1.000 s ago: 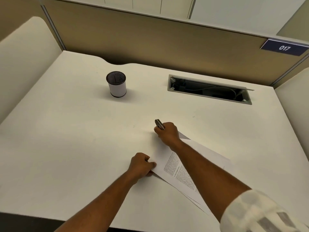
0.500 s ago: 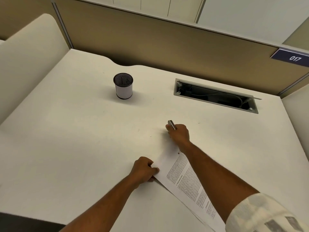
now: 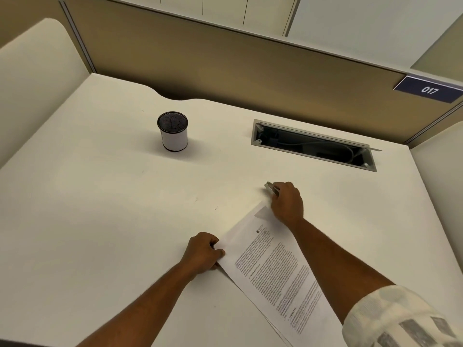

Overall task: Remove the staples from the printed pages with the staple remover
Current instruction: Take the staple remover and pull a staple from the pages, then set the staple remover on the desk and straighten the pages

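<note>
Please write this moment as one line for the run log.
left hand: pinches printed pages | right hand: holds staple remover | loose staple: on desk

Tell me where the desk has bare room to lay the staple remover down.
Bare desk runs between the pen cup and the left hand; a loose staple lies nearby. More room right of the right hand, below the cable slot. Crowded around the printed pages.

**Bench count, cubicle 017**

One bench [image 3: 100,221] was logged. On it stood one mesh cup [image 3: 173,131] and lay one sheaf of printed pages [image 3: 273,266], its sheet count not readable. One staple remover [image 3: 271,188], one loose staple [image 3: 216,208], one cable hatch [image 3: 313,146] and one number plate [image 3: 429,90] were noted. Two hands were present: left hand [image 3: 203,254], right hand [image 3: 286,201].
</note>
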`<state>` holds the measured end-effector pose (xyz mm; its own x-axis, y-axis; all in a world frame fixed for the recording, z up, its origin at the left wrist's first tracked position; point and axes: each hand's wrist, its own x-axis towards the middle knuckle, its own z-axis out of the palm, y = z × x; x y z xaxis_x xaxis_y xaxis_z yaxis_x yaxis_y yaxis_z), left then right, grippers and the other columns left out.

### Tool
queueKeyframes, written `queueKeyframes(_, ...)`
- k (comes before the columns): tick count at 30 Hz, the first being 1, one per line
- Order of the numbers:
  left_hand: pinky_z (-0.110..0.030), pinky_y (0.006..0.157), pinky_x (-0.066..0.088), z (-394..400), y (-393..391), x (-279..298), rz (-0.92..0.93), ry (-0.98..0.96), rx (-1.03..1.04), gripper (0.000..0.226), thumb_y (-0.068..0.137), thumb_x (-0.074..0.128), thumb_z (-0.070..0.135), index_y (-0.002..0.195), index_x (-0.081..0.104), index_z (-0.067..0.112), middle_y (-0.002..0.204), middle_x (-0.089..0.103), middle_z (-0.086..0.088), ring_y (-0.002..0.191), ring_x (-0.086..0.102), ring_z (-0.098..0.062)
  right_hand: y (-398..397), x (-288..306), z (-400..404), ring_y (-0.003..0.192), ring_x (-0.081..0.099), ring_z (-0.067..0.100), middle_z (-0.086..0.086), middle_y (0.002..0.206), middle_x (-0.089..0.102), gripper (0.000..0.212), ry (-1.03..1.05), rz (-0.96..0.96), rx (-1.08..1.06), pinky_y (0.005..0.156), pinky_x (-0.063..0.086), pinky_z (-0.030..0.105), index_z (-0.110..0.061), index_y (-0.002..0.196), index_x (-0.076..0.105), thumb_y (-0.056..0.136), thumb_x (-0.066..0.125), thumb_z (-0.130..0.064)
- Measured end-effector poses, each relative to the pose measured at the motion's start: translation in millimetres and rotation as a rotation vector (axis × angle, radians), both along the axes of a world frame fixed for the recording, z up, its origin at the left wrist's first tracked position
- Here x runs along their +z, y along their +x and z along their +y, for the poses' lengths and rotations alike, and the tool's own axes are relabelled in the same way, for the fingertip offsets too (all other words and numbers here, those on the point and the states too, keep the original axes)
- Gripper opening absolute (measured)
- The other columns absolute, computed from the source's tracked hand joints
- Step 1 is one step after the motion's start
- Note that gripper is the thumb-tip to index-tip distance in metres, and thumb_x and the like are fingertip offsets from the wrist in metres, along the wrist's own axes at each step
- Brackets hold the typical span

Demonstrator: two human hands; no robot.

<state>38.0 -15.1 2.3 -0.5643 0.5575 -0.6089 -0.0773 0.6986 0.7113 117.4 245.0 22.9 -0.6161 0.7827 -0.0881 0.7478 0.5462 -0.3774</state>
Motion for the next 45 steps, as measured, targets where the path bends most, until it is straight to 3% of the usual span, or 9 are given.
queueKeyframes(3, -0.037, 0.065, 0.066, 3, -3, 0, 0.022, 0.000, -0.009, 0.012, 0.087, 0.075, 0.012, 0.097, 0.073, 0.007, 0.087, 0.071, -0.007, 0.074, 0.075, -0.026, 20, -9, 6, 0.095, 0.061, 0.032, 0.010, 0.104, 0.067, 0.010, 0.082, -0.018, -0.022, 0.075, 0.047, 0.039, -0.014, 0.090, 0.066, 0.097, 0.058, -0.017)
queueKeyframes(9, -0.038, 0.066, 0.066, 5, -9, 1, 0.064, -0.001, -0.047, 0.008, 0.087, 0.074, 0.011, 0.094, 0.073, 0.008, 0.085, 0.071, -0.007, 0.073, 0.075, -0.026, 37, -20, 11, 0.116, 0.055, 0.032, 0.009, 0.126, 0.061, 0.034, 0.076, -0.055, -0.032, 0.097, 0.046, 0.043, -0.013, 0.130, 0.066, 0.096, 0.065, -0.022)
queueKeyframes(13, -0.039, 0.066, 0.065, 7, -14, 4, 0.115, 0.002, -0.073, 0.009, 0.088, 0.074, 0.011, 0.095, 0.073, 0.007, 0.087, 0.070, -0.008, 0.076, 0.074, -0.026, 46, -15, 2, 0.116, 0.058, 0.032, 0.007, 0.125, 0.066, 0.030, 0.100, 0.211, -0.105, 0.096, 0.047, 0.043, -0.012, 0.125, 0.069, 0.096, 0.062, -0.017)
queueKeyframes(16, -0.044, 0.070, 0.065, 9, -19, 8, 0.176, 0.012, -0.106, 0.010, 0.088, 0.073, 0.012, 0.096, 0.073, 0.006, 0.092, 0.071, -0.010, 0.082, 0.073, -0.028, 59, -10, -15, 0.109, 0.063, 0.022, 0.002, 0.117, 0.069, 0.026, -0.045, 0.397, -0.119, 0.091, 0.052, 0.039, -0.016, 0.121, 0.068, 0.102, 0.057, -0.030)
queueKeyframes(20, -0.043, 0.074, 0.063, 10, -25, 14, 0.264, 0.049, -0.153, 0.005, 0.089, 0.073, 0.012, 0.091, 0.072, 0.008, 0.092, 0.070, -0.008, 0.084, 0.070, -0.027, 83, -6, -31, 0.104, 0.068, 0.014, -0.005, 0.116, 0.070, 0.046, -0.385, 0.435, -0.073, 0.088, 0.059, 0.037, -0.023, 0.128, 0.062, 0.095, 0.060, -0.054)
queueKeyframes(24, -0.049, 0.080, 0.061, 12, -27, 23, 0.301, 0.102, -0.176, 0.005, 0.089, 0.072, 0.009, 0.092, 0.074, 0.006, 0.092, 0.071, -0.009, 0.088, 0.069, -0.029, 101, -7, -34, 0.105, 0.067, 0.011, -0.009, 0.118, 0.067, 0.065, -0.557, 0.403, -0.086, 0.087, 0.060, 0.033, -0.027, 0.138, 0.052, 0.083, 0.082, -0.041)
queueKeyframes(32, -0.039, 0.074, 0.065, 18, -25, 37, 0.274, 0.244, -0.060, 0.009, 0.091, 0.072, 0.014, 0.100, 0.071, 0.015, 0.094, 0.071, -0.003, 0.087, 0.072, -0.024, 120, 0, -34, 0.090, 0.076, 0.027, 0.005, 0.101, 0.079, 0.014, -0.705, 0.542, -0.233, 0.079, 0.064, 0.040, -0.021, 0.103, 0.073, 0.090, 0.078, -0.024)
queueKeyframes(39, -0.036, 0.088, 0.062, 10, 0, 30, -0.135, 0.377, 0.057, 0.030, 0.095, 0.067, 0.032, 0.122, 0.063, 0.020, 0.117, 0.074, 0.002, 0.105, 0.073, -0.017, 123, 9, -55, 0.100, 0.076, 0.033, 0.007, 0.108, 0.080, 0.023, -0.867, 0.756, -0.316, 0.083, 0.061, 0.041, -0.012, 0.118, 0.071, 0.096, 0.069, -0.017)
queueKeyframes(45, -0.034, 0.086, 0.062, 13, 17, 45, 0.035, 0.439, 0.088, 0.023, 0.102, 0.056, 0.028, 0.122, 0.064, 0.018, 0.115, 0.074, 0.003, 0.102, 0.073, -0.017, 120, 23, -76, 0.100, 0.076, 0.027, 0.005, 0.114, 0.077, 0.026, -0.754, 0.801, -0.308, 0.086, 0.063, 0.048, -0.016, 0.122, 0.063, 0.099, 0.065, -0.028)
